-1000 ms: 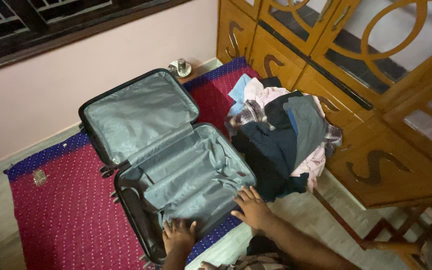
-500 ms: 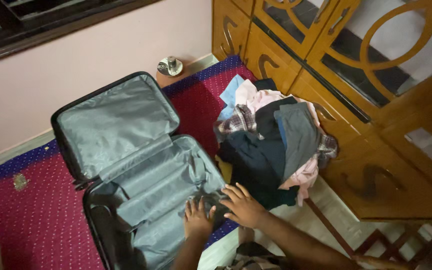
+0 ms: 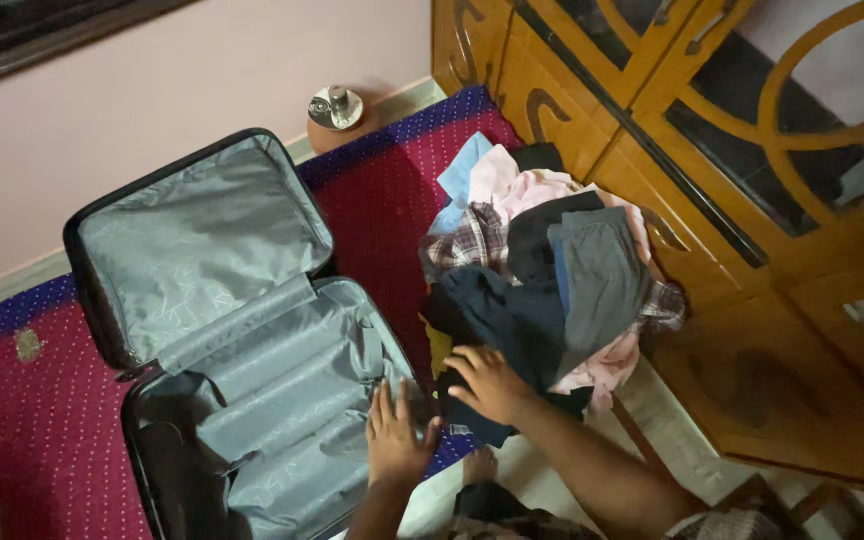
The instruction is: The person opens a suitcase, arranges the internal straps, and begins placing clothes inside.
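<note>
An open black suitcase (image 3: 207,330) with grey lining lies on a red dotted mat (image 3: 42,420). My left hand (image 3: 395,435) rests flat, fingers spread, on the suitcase's near right edge. My right hand (image 3: 493,384) lies just beside it, fingers apart, on the dark garment at the bottom of a heap of clothes (image 3: 542,270). The heap holds dark blue, grey, pink, plaid and light blue pieces. I cannot tell whether the right hand grips the cloth.
A wooden cupboard (image 3: 712,190) with curved trim and glass panels stands right behind the clothes. A small metal object (image 3: 338,105) sits on a round stand by the pink wall. Pale floor shows along the mat's near edge.
Both hands slid right along the suitcase's edge. My right hand has gone from the suitcase's corner onto the dark clothes. The view shifted, so the suitcase sits further left.
</note>
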